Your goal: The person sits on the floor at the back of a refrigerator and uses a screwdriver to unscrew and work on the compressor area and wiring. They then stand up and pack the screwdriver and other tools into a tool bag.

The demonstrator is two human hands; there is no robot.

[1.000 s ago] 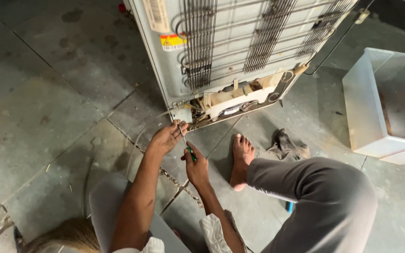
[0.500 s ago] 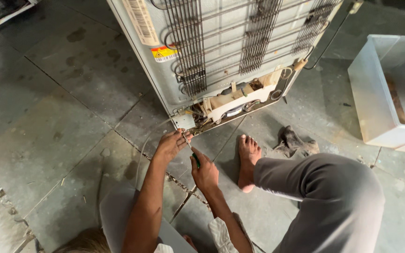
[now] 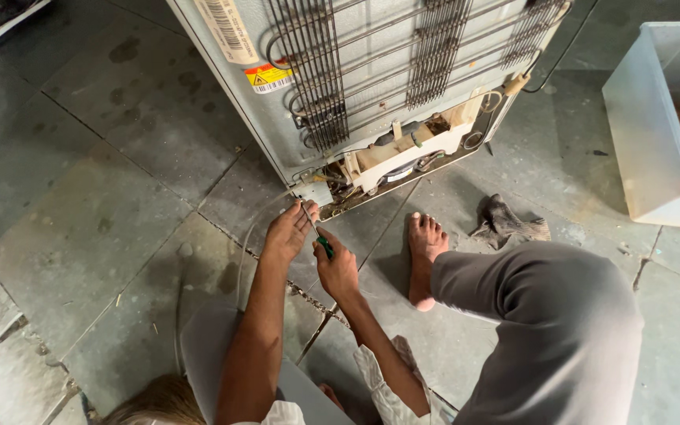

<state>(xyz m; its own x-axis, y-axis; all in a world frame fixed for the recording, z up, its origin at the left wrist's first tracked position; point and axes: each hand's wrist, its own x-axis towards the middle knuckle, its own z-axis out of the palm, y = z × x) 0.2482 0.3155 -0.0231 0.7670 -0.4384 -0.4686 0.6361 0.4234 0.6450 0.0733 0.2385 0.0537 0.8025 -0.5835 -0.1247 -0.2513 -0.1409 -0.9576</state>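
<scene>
A green-handled screwdriver (image 3: 318, 236) is gripped in the right hand (image 3: 337, 267), fist closed round the handle. Its long axis is tilted up and to the left, tip aimed at the small bracket (image 3: 313, 191) at the lower corner of the refrigerator back (image 3: 222, 94). The shaft is steadied by the left hand (image 3: 289, 230), fingers curled loosely about it. The tip itself is hidden behind those fingers. The compressor bay (image 3: 403, 157) is shadowed and hard to read.
</scene>
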